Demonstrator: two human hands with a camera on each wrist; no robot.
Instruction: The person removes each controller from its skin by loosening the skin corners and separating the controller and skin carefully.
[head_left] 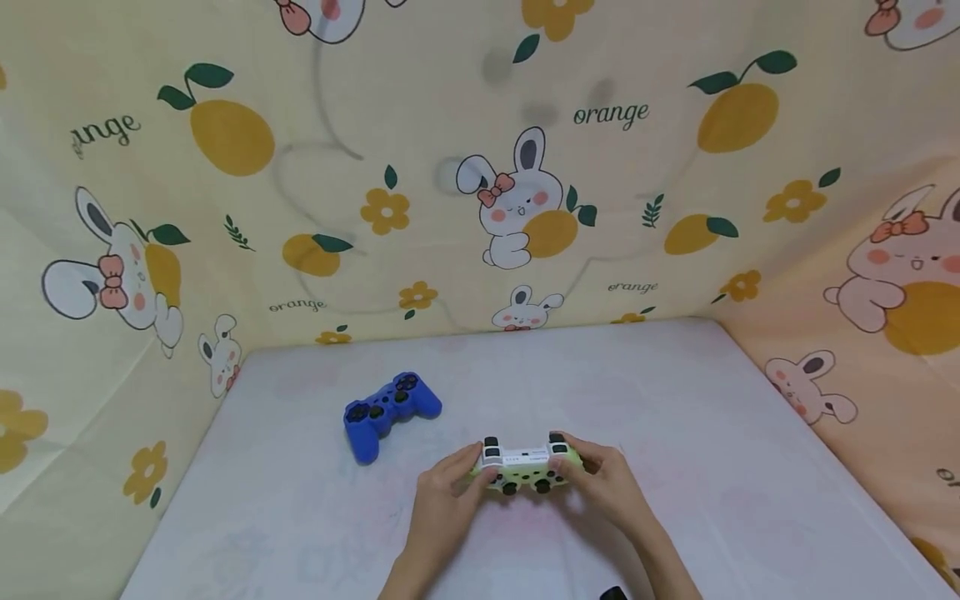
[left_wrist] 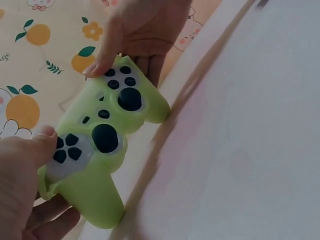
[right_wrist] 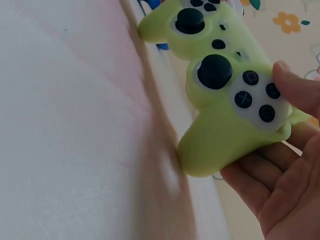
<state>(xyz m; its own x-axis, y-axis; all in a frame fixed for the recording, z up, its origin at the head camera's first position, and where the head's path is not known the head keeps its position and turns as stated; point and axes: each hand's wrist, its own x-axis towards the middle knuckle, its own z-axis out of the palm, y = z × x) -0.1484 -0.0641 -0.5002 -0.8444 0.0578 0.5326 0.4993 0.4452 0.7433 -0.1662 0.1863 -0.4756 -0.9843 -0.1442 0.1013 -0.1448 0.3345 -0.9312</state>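
Both hands hold a lime-green game controller (head_left: 527,469) just above the white table (head_left: 712,467): the left hand (head_left: 444,492) wraps one grip, the right hand (head_left: 606,481) the other, thumbs on its buttons. It seems lifted and in use; a blue controller (head_left: 390,410) lies untouched, near its left, with open table all around, patterned walls well apart

A home play corner: cream cartoon rabbit-and-orange printed fabric backdrop (head_left: 480,167) walls in a white cloth-covered table (head_left: 675,433).
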